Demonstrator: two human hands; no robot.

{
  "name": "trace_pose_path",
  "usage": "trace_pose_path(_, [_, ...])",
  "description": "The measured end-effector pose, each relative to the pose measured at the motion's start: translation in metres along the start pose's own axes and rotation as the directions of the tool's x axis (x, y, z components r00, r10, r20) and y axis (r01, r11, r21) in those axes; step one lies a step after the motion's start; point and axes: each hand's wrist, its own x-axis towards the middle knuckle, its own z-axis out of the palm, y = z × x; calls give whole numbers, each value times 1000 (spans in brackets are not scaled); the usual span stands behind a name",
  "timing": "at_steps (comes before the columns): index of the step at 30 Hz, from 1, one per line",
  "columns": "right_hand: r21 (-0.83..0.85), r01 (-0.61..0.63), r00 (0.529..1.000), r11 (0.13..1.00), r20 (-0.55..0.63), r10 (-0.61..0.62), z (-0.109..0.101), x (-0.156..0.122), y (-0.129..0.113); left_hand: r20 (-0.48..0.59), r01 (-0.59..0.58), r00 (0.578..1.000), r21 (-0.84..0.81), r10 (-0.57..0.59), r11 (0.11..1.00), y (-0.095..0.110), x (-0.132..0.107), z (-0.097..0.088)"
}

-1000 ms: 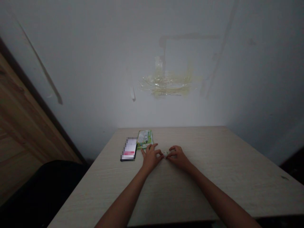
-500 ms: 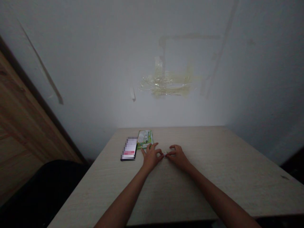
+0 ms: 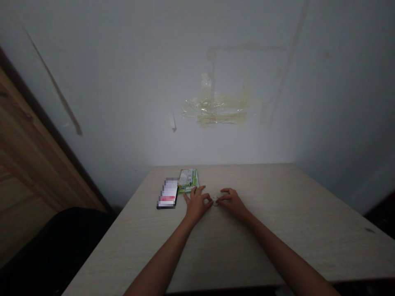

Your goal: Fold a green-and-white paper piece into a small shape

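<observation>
A small pale piece [image 3: 215,201], too small to name, is between my hands near the middle of the table. From its left side my left hand [image 3: 196,204] pinches it with thumb and forefinger, the other fingers spread. On the right, my right hand [image 3: 232,203] grips it between thumb and fingertips. A green and white printed packet [image 3: 188,179] lies flat just beyond my left hand, partly covered by its fingers. Left of that hand rests a phone [image 3: 168,194] with a lit, blurred-out screen.
The light wooden table [image 3: 277,238] meets a grey wall [image 3: 123,82] with strips of clear tape [image 3: 219,111] on it. At the left are a black chair-like shape [image 3: 58,242] and a wooden panel [image 3: 33,156].
Both hands keep almost the same place and pinch. The small piece between them looks plainer and paler than before; its colored marks no longer show.
</observation>
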Motion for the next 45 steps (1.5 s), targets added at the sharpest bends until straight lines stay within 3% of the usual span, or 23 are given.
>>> trace_pose_path(7, [-47, 51, 998, 998, 43, -49, 0, -2, -2, 0, 0, 1000, 8, 0, 1000, 0, 0, 0])
trace_pose_path(19, [-109, 39, 999, 993, -34, -43, 6, 0, -7, -4, -6, 1000, -13, 5, 1000, -2, 1, 2])
trace_pose_path(31, [-75, 8, 996, 997, -88, -15, 8, -1, 4, -49, -4, 999, -36, 3, 999, -1, 0, 4])
trace_pose_path(37, [-91, 37, 998, 995, -57, -42, 10, -2, 6, -43, 3, 999, -46, -5, 999, -1, 0, 3])
trace_pose_path(45, [7, 70, 993, 998, -96, -69, 4, 0, 4, -51, -13, 999, -106, 8, 994, 5, -2, -4])
